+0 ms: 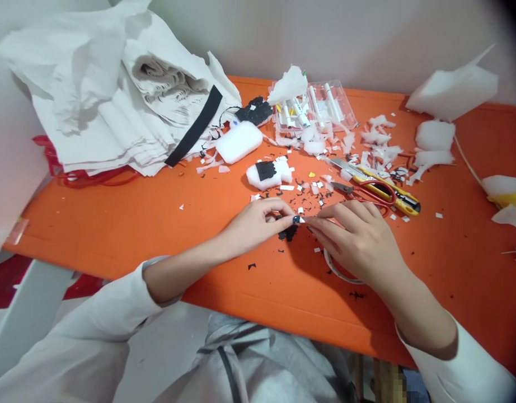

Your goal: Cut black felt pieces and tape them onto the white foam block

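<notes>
My left hand (pixel 266 222) is closed in a pinch on a small black piece (pixel 296 219) with a white tip. Right beside it, the fingertips of my right hand (pixel 359 235) are pinched together at the white tip; what they grip is too small to make out. Below my left fingers lies a black scrap (pixel 288 232) on the table. Under my right hand a white ring (pixel 339 271), partly hidden, rests on the surface. Just beyond my hands sits a white foam shape (pixel 278 173) with a black band (pixel 266 170) across it.
Red-handled scissors (pixel 373 193) and a yellow cutter (pixel 404 201) lie on the orange table (pixel 136 235). Behind are a white foam block (pixel 240 141), a clear box (pixel 346 106) of pens and foam scraps. White sheets (pixel 94 123) with a black strip (pixel 195 126) occupy the left.
</notes>
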Demonstrator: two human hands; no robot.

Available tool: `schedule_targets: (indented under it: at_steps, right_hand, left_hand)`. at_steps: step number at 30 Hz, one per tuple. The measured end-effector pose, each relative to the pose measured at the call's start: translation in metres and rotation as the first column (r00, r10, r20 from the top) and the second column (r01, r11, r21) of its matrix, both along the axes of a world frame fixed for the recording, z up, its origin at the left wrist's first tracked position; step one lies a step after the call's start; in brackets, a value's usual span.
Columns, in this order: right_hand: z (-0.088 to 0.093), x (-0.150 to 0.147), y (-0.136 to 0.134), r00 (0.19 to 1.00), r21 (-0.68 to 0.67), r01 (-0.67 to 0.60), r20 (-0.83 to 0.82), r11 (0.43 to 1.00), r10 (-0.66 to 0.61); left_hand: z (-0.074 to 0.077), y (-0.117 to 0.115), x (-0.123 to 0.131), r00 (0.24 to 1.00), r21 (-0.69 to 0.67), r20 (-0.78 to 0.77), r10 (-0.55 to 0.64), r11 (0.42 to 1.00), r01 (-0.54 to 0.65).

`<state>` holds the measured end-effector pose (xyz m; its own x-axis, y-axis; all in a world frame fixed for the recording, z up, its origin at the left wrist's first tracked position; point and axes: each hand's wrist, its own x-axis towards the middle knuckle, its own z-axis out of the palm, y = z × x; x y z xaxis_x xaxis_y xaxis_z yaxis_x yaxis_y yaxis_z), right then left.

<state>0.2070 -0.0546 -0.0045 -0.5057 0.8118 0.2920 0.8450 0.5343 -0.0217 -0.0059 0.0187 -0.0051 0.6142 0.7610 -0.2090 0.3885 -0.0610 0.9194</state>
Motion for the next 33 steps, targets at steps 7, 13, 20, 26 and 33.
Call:
schedule_targets:
  at_steps: [7, 13, 20, 26, 33]
  right_hand:
    - [0.003, -0.006, -0.002, 0.964, -0.099, 0.026, -0.261, 0.995, -0.051]
    - [0.011, -0.010, -0.001, 0.684, -0.522, -0.035, -0.634, 0.852, -0.360]
    - [0.012, 0.006, 0.003, 0.575, -0.615, 0.027, -0.635, 0.788, -0.516]
    - [0.000, 0.046, 0.010, 0.797, -0.051, 0.600, -0.050, 0.798, -0.602]
    - [0.003, 0.047, 0.017, 0.748, -0.087, 0.649, 0.253, 0.756, -0.614]
  left_hand:
    - [0.001, 0.002, -0.002, 0.997, -0.003, 0.079, 0.004, 1.000, -0.004]
    - [0.000, 0.002, -0.005, 0.987, 0.053, 0.159, -0.009, 0.999, 0.001]
    - [-0.001, 0.004, -0.005, 0.993, 0.080, 0.113, 0.041, 0.996, -0.050]
    - [-0.003, 0.003, -0.006, 0.998, 0.132, -0.021, 0.064, 0.989, -0.060]
    - [-0.006, 0.004, -0.007, 0.997, 0.142, -0.056, 0.060, 0.988, -0.052]
